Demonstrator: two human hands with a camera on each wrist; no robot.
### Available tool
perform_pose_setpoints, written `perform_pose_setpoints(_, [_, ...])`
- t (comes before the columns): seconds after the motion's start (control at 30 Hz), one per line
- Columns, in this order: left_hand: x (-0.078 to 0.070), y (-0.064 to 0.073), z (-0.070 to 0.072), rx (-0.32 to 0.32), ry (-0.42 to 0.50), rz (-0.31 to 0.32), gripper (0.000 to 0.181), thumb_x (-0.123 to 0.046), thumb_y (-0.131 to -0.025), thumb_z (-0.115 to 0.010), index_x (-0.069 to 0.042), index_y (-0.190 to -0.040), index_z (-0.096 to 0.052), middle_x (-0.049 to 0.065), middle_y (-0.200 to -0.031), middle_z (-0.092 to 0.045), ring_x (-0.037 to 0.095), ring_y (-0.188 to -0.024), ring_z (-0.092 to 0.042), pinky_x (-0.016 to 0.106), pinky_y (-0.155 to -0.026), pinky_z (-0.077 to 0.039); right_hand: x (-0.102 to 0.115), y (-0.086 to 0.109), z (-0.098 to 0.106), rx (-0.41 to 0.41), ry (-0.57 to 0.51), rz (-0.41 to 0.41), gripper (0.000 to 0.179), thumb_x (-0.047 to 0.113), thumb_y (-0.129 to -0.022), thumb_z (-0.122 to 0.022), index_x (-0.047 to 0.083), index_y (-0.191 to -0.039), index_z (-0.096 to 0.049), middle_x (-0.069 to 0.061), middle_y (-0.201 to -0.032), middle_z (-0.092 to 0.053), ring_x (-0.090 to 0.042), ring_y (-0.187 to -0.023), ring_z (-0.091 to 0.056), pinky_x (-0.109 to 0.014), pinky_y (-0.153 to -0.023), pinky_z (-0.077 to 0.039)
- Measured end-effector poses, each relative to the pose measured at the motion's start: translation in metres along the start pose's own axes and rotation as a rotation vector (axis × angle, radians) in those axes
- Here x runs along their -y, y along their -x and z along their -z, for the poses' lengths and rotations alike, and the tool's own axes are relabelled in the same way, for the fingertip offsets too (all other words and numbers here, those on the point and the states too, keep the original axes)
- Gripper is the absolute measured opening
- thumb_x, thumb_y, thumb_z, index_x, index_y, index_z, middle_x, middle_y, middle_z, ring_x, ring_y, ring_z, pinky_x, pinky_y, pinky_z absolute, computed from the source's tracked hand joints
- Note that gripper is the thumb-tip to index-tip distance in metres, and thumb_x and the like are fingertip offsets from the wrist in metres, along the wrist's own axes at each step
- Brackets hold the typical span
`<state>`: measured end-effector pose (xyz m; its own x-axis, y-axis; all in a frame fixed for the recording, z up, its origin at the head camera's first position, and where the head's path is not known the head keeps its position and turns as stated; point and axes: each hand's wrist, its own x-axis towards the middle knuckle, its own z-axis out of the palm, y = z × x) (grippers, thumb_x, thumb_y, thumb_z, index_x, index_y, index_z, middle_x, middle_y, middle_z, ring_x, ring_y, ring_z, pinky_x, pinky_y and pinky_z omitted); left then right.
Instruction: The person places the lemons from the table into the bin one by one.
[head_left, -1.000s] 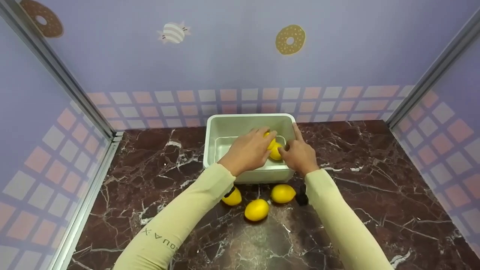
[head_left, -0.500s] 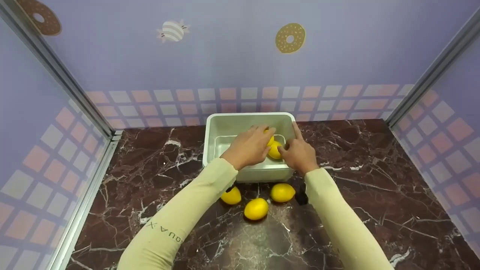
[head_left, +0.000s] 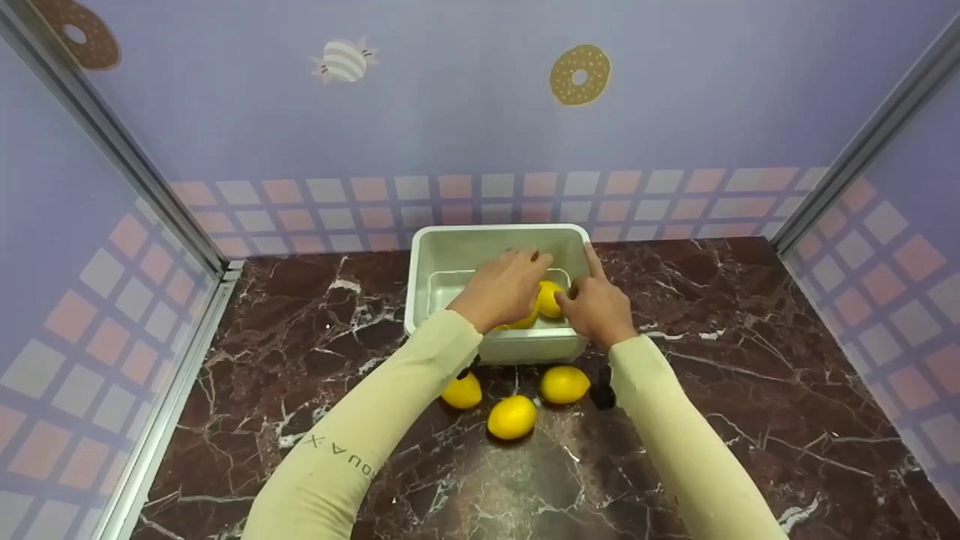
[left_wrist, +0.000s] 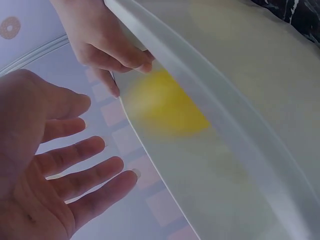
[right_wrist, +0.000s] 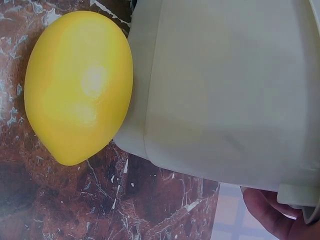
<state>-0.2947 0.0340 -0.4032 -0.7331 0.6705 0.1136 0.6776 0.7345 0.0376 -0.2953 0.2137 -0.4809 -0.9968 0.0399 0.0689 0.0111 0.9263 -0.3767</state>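
Observation:
A pale rectangular plastic box (head_left: 499, 228) stands against the back wall. My left hand (head_left: 504, 289) is over its inside, fingers spread and relaxed, holding nothing, as the left wrist view (left_wrist: 45, 155) shows. Two lemons lie in the box: one lemon (head_left: 551, 300) near the right wall, and another lemon (head_left: 525, 321) by the front wall, partly covered by my left hand. My right hand (head_left: 600, 309) grips the right wall of the box, thumb inside and index finger stretched along the rim. In the right wrist view, only its fingers (right_wrist: 265, 212) show beneath the rim.
In front of the box, three lemons lie on the dark marbled tabletop (head_left: 720, 442): a left lemon (head_left: 463, 391) partly behind my left sleeve, a middle lemon (head_left: 512, 418) and a right lemon (head_left: 565, 385). Lilac panels (head_left: 465, 120) stand behind and at both sides.
My left hand has let go of a lemon, which has dropped from beneath its fingers to the box's floor near the front wall. The right hand has kept its place on the box.

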Motion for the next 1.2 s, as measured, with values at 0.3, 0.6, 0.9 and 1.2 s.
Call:
perform_pose_setpoints(0.3, [0.000, 0.002, 0.001, -0.018, 0.002, -0.007, 0.030, -0.020, -0.096, -0.052, -0.010, -0.125, -0.054, 0.009, -0.116, -0.059, 0.027, -0.099, -0.061, 0.042, -0.078, -0.057, 0.001, 0.001, 0.000, -0.009, 0.003, 0.012, 0.034, 0.038, -0.092, -0.057, 0.008, -0.082, -0.070, -0.002, -0.163, -0.016, -0.031, -0.075, -0.062, -0.048, -0.070, -0.050])
perform_pose_setpoints(0.6, [0.004, 0.014, -0.001, -0.079, -0.030, -0.036, 0.028, -0.020, -0.095, -0.054, -0.011, -0.121, -0.056, 0.008, -0.109, -0.059, 0.026, -0.094, -0.062, 0.041, -0.073, -0.057, 0.002, 0.002, 0.001, -0.012, 0.000, 0.017, 0.036, 0.038, -0.093, -0.054, 0.008, -0.082, -0.070, -0.004, -0.163, -0.018, -0.029, -0.072, -0.062, -0.048, -0.068, -0.051])
perform_pose_setpoints(0.9, [0.004, 0.023, 0.000, -0.035, -0.049, -0.041, 0.032, -0.021, -0.094, -0.054, -0.011, -0.125, -0.055, 0.008, -0.111, -0.057, 0.026, -0.094, -0.061, 0.041, -0.074, -0.057, 0.001, 0.001, 0.000, -0.015, -0.009, 0.005, 0.035, 0.038, -0.092, -0.056, 0.007, -0.084, -0.070, -0.003, -0.163, -0.017, -0.032, -0.076, -0.062, -0.049, -0.071, -0.051])
perform_pose_setpoints(1.2, [-0.001, 0.031, 0.000, -0.062, -0.053, -0.070, 0.029, -0.023, -0.095, -0.054, -0.012, -0.121, -0.055, 0.007, -0.110, -0.058, 0.024, -0.091, -0.061, 0.038, -0.071, -0.057, 0.000, 0.002, 0.000, -0.009, -0.004, 0.001, 0.035, 0.038, -0.092, -0.055, 0.008, -0.083, -0.068, -0.002, -0.163, -0.015, -0.032, -0.075, -0.061, -0.048, -0.070, -0.050])
